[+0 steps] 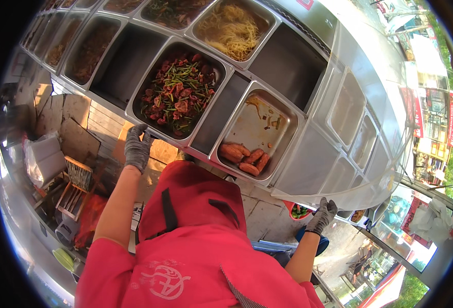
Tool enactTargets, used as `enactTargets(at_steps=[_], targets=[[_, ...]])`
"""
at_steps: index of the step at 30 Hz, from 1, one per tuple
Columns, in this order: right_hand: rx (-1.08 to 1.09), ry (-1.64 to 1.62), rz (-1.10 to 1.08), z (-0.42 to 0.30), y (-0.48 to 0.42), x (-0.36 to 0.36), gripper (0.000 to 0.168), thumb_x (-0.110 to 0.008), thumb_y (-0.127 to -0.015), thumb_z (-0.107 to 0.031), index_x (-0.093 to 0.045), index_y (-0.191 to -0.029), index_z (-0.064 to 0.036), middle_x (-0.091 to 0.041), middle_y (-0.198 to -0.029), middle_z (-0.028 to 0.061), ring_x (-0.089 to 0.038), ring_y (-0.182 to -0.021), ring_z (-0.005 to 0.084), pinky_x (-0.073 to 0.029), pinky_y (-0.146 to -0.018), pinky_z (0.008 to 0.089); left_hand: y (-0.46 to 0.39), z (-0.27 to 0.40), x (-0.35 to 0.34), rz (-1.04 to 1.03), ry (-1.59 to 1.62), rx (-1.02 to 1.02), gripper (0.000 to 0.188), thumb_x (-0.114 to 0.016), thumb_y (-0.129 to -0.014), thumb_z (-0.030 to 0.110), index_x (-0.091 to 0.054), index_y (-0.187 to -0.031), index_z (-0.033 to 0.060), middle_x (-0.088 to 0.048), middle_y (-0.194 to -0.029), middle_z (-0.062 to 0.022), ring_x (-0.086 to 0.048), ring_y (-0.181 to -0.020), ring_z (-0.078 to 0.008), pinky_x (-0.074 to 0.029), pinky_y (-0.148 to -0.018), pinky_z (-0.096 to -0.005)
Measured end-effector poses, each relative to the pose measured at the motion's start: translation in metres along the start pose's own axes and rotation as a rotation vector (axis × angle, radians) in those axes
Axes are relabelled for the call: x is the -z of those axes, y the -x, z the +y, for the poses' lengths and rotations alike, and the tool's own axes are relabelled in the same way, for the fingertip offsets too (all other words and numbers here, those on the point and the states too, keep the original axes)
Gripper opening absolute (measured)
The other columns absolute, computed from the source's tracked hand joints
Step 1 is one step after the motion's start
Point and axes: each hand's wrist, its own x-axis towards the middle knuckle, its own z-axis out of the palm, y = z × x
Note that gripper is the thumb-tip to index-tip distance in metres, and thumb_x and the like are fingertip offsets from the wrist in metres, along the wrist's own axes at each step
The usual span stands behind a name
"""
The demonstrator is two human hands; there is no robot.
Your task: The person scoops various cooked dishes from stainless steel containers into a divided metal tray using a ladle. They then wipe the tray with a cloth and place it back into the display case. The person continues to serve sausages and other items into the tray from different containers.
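Note:
My left hand (138, 148), in a grey knit glove, has its fingertips at the counter's front edge, by the near corner of a steel pan of meat with green stems (178, 96). Whether it grips that edge is unclear. On the right, my right hand (322, 216), gloved alike, holds the lower rim of a clear plastic cover (307, 161). This cover lies over the pans at the right end of the counter. Between my hands sits a steel pan (265, 133) with several sausage-like reddish pieces (245, 157) in its near part and sauce smears farther back.
Behind is a pan of yellow noodle-like shreds (234, 32). More filled pans (91, 54) run along the left, beside an open well (128, 61). A wooden folding chair (76, 184) stands at lower left. A red basin with green vegetables (298, 211) lies below the counter.

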Motion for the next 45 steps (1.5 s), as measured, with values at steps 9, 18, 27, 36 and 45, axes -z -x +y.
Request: enactTargets(at_steps=[9, 18, 27, 36, 45], targets=[[-0.249, -0.096, -0.627, 0.033, 0.092, -0.081, 0.024, -0.065, -0.078, -0.012, -0.056, -0.100, -0.006, -0.057, -0.082, 0.0034, -0.048, -0.058, 0.0100, -0.041, -0.046, 0.0248, -0.025, 0.029, 0.024, 0.130, 0.096, -0.061, 0.012, -0.059, -0.077, 0.006, -0.059, -0.088, 0.0040, -0.054, -0.085, -0.0115, -0.055, -0.075, -0.0250, -0.049, -0.066, -0.0338], [0.046, 0.300, -0.719, 0.192, 0.034, -0.160, 0.019, -0.062, -0.077, -0.011, -0.058, -0.090, 0.003, -0.063, -0.088, 0.0109, -0.059, -0.075, 0.0208, -0.048, -0.066, 0.0302, 0.018, 0.007, 0.070, -0.011, -0.005, 0.027, 0.021, -0.059, -0.081, 0.016, -0.062, -0.098, 0.0041, -0.058, -0.105, -0.0163, -0.053, -0.103, -0.0318, -0.041, -0.092, -0.0386], [-0.023, 0.305, -0.813, 0.115, 0.051, -0.174, 0.019, -0.061, -0.075, -0.010, -0.059, -0.090, 0.002, -0.063, -0.087, 0.0109, -0.059, -0.074, 0.0218, -0.048, -0.065, 0.0316, 0.052, -0.014, 0.076, 0.029, -0.076, 0.191, 0.025, -0.060, -0.079, 0.016, -0.060, -0.102, 0.0057, -0.055, -0.108, -0.0161, -0.052, -0.103, -0.0320, -0.041, -0.092, -0.0380], [-0.074, 0.273, -0.912, 0.094, 0.063, -0.174, 0.019, -0.060, -0.073, -0.008, -0.060, -0.090, 0.001, -0.063, -0.086, 0.0109, -0.059, -0.072, 0.0227, -0.049, -0.064, 0.0330, 0.081, 0.019, 0.070, 0.003, -0.088, 0.143, 0.025, -0.060, -0.080, 0.017, -0.061, -0.101, 0.0043, -0.056, -0.109, -0.0191, -0.053, -0.104, -0.0337, -0.042, -0.092, -0.0384], [-0.140, 0.169, -1.021, 0.068, 0.078, -0.180, 0.020, -0.059, -0.071, -0.007, -0.060, -0.090, 0.000, -0.062, -0.085, 0.0108, -0.059, -0.071, 0.0236, -0.049, -0.062, 0.0343, 0.103, 0.027, 0.058, 0.025, -0.069, 0.186, 0.028, -0.058, -0.079, 0.023, -0.061, -0.103, 0.0090, -0.055, -0.110, -0.0164, -0.051, -0.106, -0.0332, -0.039, -0.093, -0.0401]])
